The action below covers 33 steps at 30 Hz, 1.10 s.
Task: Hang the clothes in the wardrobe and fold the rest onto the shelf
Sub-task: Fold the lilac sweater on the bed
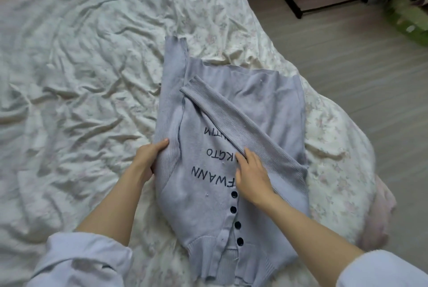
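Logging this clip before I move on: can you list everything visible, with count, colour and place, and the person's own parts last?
cardigan: one, pale lilac-grey knit with black lettering, spread on the bed, one sleeve folded across its front
buttons: four showing, black, in a row down the cardigan's front
bedsheet: one, white with a faint floral print, crumpled, covering the bed
floor: grey planks, right of the bed
black frame: one, black, on the floor at top right
green item: one, green, at the right edge, too blurred to identify
shirt sleeves: two, pale blue, bottom corners
left hand: grips the cardigan's left edge
right hand: rests on the cardigan's front, fingers at the folded sleeve
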### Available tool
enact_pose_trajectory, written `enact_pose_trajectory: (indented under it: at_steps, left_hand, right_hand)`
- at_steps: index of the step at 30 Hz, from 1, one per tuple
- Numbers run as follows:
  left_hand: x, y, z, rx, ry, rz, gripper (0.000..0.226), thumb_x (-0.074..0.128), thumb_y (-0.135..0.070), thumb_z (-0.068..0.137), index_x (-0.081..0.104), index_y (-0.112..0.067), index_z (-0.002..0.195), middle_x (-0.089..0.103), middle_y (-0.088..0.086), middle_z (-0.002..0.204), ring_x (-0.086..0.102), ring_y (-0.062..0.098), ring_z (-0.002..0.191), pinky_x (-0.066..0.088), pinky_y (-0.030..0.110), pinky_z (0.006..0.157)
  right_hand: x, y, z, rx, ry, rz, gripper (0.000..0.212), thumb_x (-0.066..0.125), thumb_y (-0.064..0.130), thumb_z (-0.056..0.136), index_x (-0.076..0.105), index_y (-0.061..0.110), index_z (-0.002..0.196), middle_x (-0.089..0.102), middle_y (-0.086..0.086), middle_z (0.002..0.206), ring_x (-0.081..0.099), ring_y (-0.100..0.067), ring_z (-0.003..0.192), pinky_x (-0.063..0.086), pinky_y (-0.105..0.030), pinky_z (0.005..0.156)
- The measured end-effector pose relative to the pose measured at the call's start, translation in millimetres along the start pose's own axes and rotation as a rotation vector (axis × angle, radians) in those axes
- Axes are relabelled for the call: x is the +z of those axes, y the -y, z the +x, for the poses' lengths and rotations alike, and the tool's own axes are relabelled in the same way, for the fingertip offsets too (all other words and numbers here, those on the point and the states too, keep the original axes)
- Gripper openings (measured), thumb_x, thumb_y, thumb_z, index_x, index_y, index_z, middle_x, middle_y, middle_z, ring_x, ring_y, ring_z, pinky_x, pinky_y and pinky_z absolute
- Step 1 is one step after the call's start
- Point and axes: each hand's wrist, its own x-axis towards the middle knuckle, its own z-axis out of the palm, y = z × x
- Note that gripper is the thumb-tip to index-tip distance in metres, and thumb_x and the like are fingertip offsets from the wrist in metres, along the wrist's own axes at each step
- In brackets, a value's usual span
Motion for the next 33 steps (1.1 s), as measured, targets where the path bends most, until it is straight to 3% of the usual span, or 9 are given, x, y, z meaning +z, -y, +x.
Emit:
enact_pose_trajectory:
  at_steps: [5,8,11,13,16,22,28,30,33]
  left_hand:
    - [-31.3,11.7,-8.0,0.029,-0.203,-0.295,0.039,0.057,-0.028,0.093,0.058,-0.001,0.121,0.063,0.012,0.115,0.059,0.026,0.106,0.047,0.040,0.094]
    - [-44.6,18.5,-12.4,-0.043,-0.066,-0.630,0.028,0.046,-0.026,0.097,0.060,-0.005,0.111,0.063,0.014,0.105,0.059,0.027,0.100,0.043,0.040,0.099]
    - [-54.2,16.9,-16.5,-0.124,0.095,-0.686,0.031,0.055,-0.030,0.091,0.054,-0.017,0.063,0.043,-0.002,0.053,0.042,0.009,0.052,0.041,0.017,0.067]
    - [-59.9,16.6,-19.4,-0.127,0.127,-0.439,0.037,0.058,-0.030,0.090,0.057,-0.017,0.056,0.044,-0.003,0.044,0.043,0.009,0.040,0.039,0.018,0.045]
    - [-61.6,9.7,-13.9,-0.046,0.020,-0.207,0.011,0.060,-0.021,0.089,0.062,-0.013,0.080,0.060,0.001,0.068,0.055,0.013,0.062,0.045,0.025,0.054]
    - [-54.7,-18.0,0.2,0.157,-0.343,-0.146,0.012,0.051,-0.014,0.076,0.057,-0.004,0.076,0.045,0.006,0.065,0.041,0.021,0.066,0.033,0.035,0.054]
    - [-46.6,-49.8,0.8,0.034,0.141,-0.354,0.029,0.061,-0.023,0.088,0.063,-0.004,0.110,0.069,0.010,0.099,0.065,0.023,0.090,0.054,0.034,0.076]
    - [-32.5,-55.3,-9.4,0.231,0.066,-0.222,0.023,0.060,-0.012,0.089,0.063,-0.002,0.110,0.068,0.009,0.095,0.064,0.020,0.083,0.053,0.027,0.071]
    - [-7.9,-49.2,-35.7,0.813,-0.057,0.366,0.014,0.055,-0.009,0.089,0.066,-0.014,0.097,0.063,0.002,0.076,0.060,0.022,0.076,0.043,0.023,0.060]
  right_hand:
    - [6.8,18.9,12.8,0.012,0.078,-0.145,0.053,0.031,0.020,0.097,0.015,0.022,0.147,-0.007,-0.009,0.158,-0.007,-0.032,0.144,0.002,-0.051,0.117]
    - [14.8,31.5,20.2,0.071,0.156,-0.232,0.055,0.027,0.027,0.099,0.008,0.019,0.149,-0.017,-0.013,0.156,-0.016,-0.036,0.142,-0.003,-0.058,0.114]
    - [18.5,45.0,22.7,0.134,0.161,-0.250,0.058,0.031,0.024,0.096,0.008,0.014,0.148,-0.017,-0.017,0.155,-0.016,-0.040,0.141,-0.003,-0.061,0.113]
    - [18.9,53.8,21.0,0.162,0.166,-0.232,0.059,0.032,0.022,0.096,0.008,0.013,0.149,-0.014,-0.017,0.156,-0.014,-0.039,0.142,-0.002,-0.060,0.113]
    - [16.0,65.1,20.6,0.139,0.183,-0.175,0.058,0.030,0.023,0.097,0.007,0.013,0.150,-0.007,-0.011,0.158,-0.010,-0.033,0.144,-0.002,-0.056,0.115]
    - [8.3,68.6,26.9,0.092,0.267,-0.077,0.058,0.030,0.023,0.097,0.010,0.012,0.150,0.003,-0.009,0.158,0.001,-0.024,0.146,0.007,-0.052,0.117]
    - [-4.3,66.1,36.0,0.066,0.283,0.055,0.040,0.033,0.019,0.096,0.041,0.004,0.132,0.036,-0.014,0.146,0.037,-0.027,0.130,0.032,-0.039,0.107]
    - [-12.9,70.0,38.0,0.120,0.233,0.232,0.036,0.034,0.019,0.097,0.051,0.001,0.122,0.049,-0.018,0.135,0.050,-0.031,0.117,0.040,-0.038,0.097]
    - [-31.1,74.9,48.2,0.311,0.079,0.745,0.037,0.040,0.022,0.097,0.054,-0.002,0.121,0.057,-0.023,0.122,0.057,-0.037,0.109,0.046,-0.047,0.093]
